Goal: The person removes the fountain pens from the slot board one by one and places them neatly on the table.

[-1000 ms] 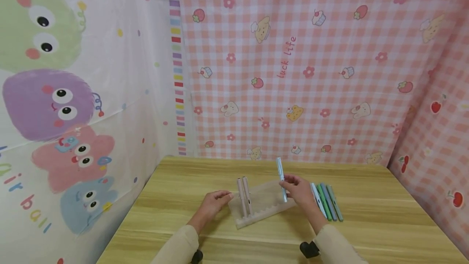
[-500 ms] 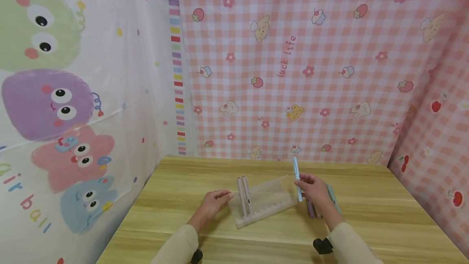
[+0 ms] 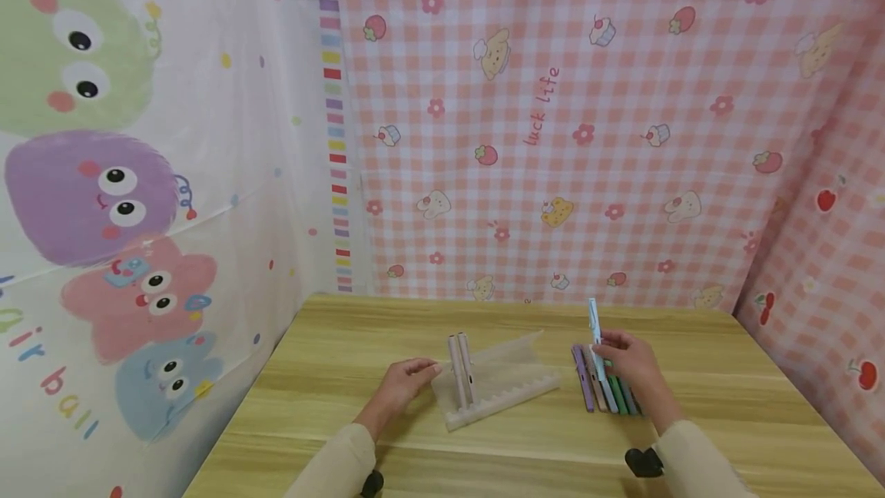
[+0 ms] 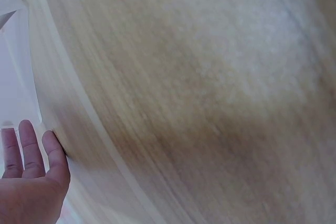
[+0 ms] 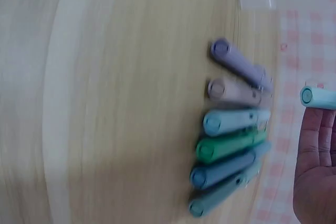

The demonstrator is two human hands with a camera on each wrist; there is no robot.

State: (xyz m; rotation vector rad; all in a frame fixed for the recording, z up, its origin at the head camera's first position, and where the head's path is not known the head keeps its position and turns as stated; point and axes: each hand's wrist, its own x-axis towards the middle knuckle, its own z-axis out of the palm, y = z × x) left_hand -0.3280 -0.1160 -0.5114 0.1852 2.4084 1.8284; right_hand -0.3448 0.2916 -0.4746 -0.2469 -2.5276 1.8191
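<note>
My right hand (image 3: 634, 363) pinches a light blue pen (image 3: 594, 321) by its middle and holds it nearly upright above a row of pens. In the right wrist view that row runs from a purple pen (image 5: 236, 64) through a pinkish-beige pen (image 5: 233, 92), a light blue pen (image 5: 231, 121) and a green pen (image 5: 228, 146) to bluish ones. A translucent pen stand (image 3: 508, 379) with a notched front edge lies left of them. Two pinkish-beige pens (image 3: 458, 371) lean in its left slots. My left hand (image 3: 401, 389), fingers fairly straight, touches the stand's left edge; its thumb is unclear.
The wood-grain table (image 3: 332, 421) ends at a pink checked curtain (image 3: 456, 175) behind. A white cartoon curtain (image 3: 256, 137) hangs on the left, another pink curtain (image 3: 830, 252) on the right.
My right hand has moved right with the light blue pen, from over the stand's right end to over the row of pens. My left hand and the stand stay put.
</note>
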